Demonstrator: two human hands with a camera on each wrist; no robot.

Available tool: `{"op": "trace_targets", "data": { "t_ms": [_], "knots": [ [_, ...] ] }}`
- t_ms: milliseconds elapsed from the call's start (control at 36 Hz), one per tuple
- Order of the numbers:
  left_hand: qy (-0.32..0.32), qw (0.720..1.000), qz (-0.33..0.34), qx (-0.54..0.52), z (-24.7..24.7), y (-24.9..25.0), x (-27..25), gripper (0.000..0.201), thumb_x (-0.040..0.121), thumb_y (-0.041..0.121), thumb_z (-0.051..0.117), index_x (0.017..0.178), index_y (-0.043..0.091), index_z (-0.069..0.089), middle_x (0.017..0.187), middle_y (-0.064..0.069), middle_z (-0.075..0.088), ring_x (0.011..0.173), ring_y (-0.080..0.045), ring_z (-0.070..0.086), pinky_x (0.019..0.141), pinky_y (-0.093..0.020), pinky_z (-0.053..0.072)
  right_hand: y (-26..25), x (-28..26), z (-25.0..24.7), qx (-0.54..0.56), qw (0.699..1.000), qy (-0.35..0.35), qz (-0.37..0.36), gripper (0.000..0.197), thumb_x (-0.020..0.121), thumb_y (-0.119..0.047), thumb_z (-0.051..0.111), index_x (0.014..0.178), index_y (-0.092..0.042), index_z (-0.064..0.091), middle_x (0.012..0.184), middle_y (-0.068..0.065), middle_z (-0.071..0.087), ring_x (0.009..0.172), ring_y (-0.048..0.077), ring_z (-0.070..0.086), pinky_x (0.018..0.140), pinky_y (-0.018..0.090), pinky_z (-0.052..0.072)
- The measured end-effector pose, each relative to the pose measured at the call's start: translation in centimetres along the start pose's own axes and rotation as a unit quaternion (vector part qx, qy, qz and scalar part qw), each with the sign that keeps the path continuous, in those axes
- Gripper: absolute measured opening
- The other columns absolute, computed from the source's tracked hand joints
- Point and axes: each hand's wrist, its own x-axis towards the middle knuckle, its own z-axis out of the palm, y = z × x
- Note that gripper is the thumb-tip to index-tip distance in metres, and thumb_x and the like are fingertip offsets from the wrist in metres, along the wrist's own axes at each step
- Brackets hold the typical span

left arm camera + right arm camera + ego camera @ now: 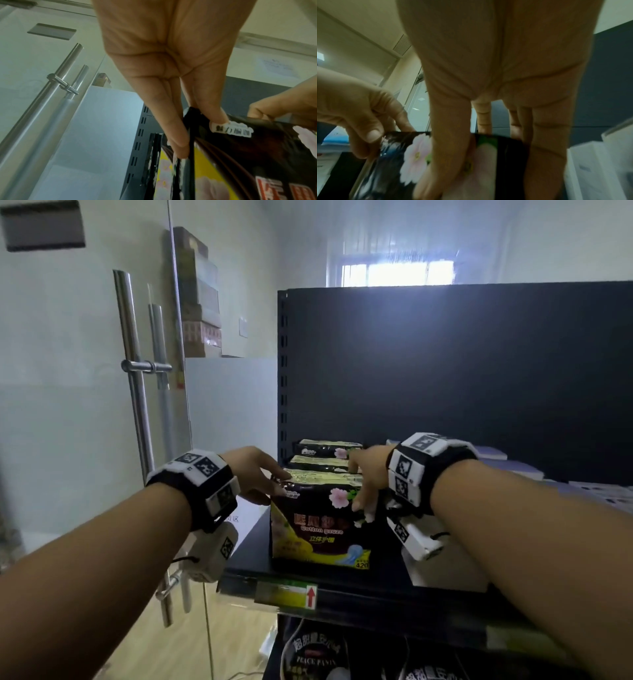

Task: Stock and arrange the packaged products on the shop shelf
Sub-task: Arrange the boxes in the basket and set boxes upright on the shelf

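Three dark packs with pink flowers stand in a row, front to back, at the left end of the black shelf point(251, 553). The front pack point(320, 525) is upright near the shelf's front edge. My left hand point(279, 481) pinches its top left corner; in the left wrist view the thumb lies on the front of the front pack point(257, 155) and the fingers point(178, 143) behind it. My right hand point(359, 484) grips the top right corner, with the thumb across the flower print on the front pack point(412, 152) and the fingers point(544, 148) down its right side.
White boxes point(445, 570) lie just right of the front pack, and pale blue packs point(520, 470) sit further back right. A glass door with a steel handle point(137, 392) is to the left. A price strip point(287, 594) runs along the shelf edge, above goods on the lower shelf point(315, 655).
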Motion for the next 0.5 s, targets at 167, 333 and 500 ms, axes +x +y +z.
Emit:
{"op": "trace_targets", "data": {
  "t_ms": [167, 333, 500],
  "knots": [
    [-0.043, 0.999, 0.015, 0.022, -0.6, 0.2, -0.1, 0.017, 0.075, 0.028, 0.078, 0.08, 0.044, 0.073, 0.081, 0.008, 0.075, 0.075, -0.017, 0.073, 0.063, -0.025, 0.058, 0.4, -0.9, -0.1, 0.046, 0.999, -0.007, 0.0, 0.098, 0.075, -0.035, 0.08, 0.149, -0.014, 0.02, 0.132, 0.003, 0.059, 0.064, 0.003, 0.053, 0.04, 0.016, 0.037],
    [0.055, 0.998, 0.025, -0.006, -2.4, 0.1, 2.0, 0.03, 0.085, 0.036, 0.067, 0.114, 0.034, 0.063, 0.098, 0.006, 0.064, 0.078, -0.02, 0.071, 0.068, -0.03, 0.059, 0.6, -0.8, 0.3, 0.135, 0.99, -0.021, 0.016, 0.096, 0.08, -0.021, 0.078, 0.151, -0.014, 0.013, 0.121, 0.008, 0.067, 0.043, -0.007, 0.055, 0.041, 0.005, 0.042],
    [0.003, 1.0, -0.001, -0.009, -1.3, -0.8, 5.0, 0.049, 0.088, 0.051, 0.055, 0.131, 0.029, 0.052, 0.128, 0.001, 0.055, 0.103, -0.019, 0.06, 0.084, -0.031, 0.052, 0.3, -0.9, 0.4, 0.126, 0.992, -0.015, 0.018, 0.092, 0.085, -0.026, 0.071, 0.152, -0.014, 0.009, 0.115, 0.007, 0.065, 0.091, 0.016, 0.067, 0.056, 0.01, 0.042]
  ]
}}
